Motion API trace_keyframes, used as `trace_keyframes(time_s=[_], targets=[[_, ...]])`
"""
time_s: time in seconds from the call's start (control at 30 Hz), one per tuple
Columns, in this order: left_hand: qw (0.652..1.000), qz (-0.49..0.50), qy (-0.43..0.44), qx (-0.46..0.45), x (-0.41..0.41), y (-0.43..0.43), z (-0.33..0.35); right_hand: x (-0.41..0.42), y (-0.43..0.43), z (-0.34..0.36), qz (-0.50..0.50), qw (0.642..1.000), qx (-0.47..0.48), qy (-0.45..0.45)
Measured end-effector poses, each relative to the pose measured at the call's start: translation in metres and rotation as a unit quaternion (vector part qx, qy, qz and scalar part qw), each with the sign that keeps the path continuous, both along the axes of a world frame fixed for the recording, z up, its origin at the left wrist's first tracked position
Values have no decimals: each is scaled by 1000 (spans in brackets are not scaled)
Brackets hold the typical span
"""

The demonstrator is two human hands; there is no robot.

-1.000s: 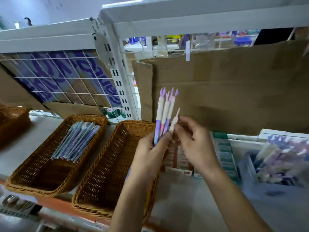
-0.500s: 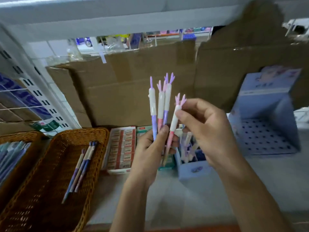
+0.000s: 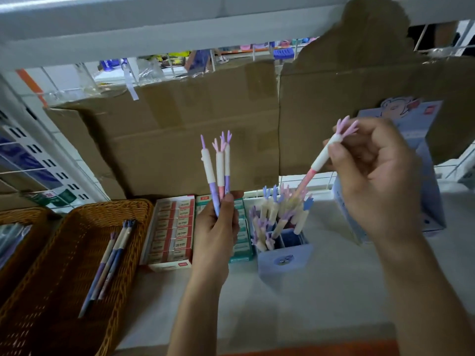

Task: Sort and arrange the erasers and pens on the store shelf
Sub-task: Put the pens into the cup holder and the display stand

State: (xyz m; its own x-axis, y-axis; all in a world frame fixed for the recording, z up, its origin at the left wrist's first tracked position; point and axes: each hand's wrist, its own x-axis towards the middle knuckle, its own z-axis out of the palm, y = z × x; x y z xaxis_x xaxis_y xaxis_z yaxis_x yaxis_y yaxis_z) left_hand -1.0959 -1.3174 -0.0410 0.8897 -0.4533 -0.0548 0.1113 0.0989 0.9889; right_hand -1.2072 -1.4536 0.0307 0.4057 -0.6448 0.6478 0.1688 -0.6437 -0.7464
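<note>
Just left of centre, the left hand (image 3: 218, 227) is held upright. Its curled fingers and thumb grip three pens (image 3: 220, 170) by their lower barrels, tops pointing up. The right hand (image 3: 372, 181) is raised higher, fingers bent, pinching a fourth pen (image 3: 322, 158) near its white top. That pen slants down-left, its tip among the pens in the pen box (image 3: 282, 256). Eraser boxes (image 3: 174, 232) sit on the shelf (image 3: 282, 304) between the pen box and a basket (image 3: 64, 253) holding more pens (image 3: 113, 260).

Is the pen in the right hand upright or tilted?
Tilted: the right hand pinches the pen, its top up-right, its tip slanting down-left.
</note>
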Motion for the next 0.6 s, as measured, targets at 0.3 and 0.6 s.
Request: trace_keyframes(time_s=[0.3,0.6], targets=[[999,0,-36,23,0,-2,-4,14,-16,-57,-28,939,-146,311],[990,-58,-129,12,0,4,3,12,2,-20,45,976,1,213]])
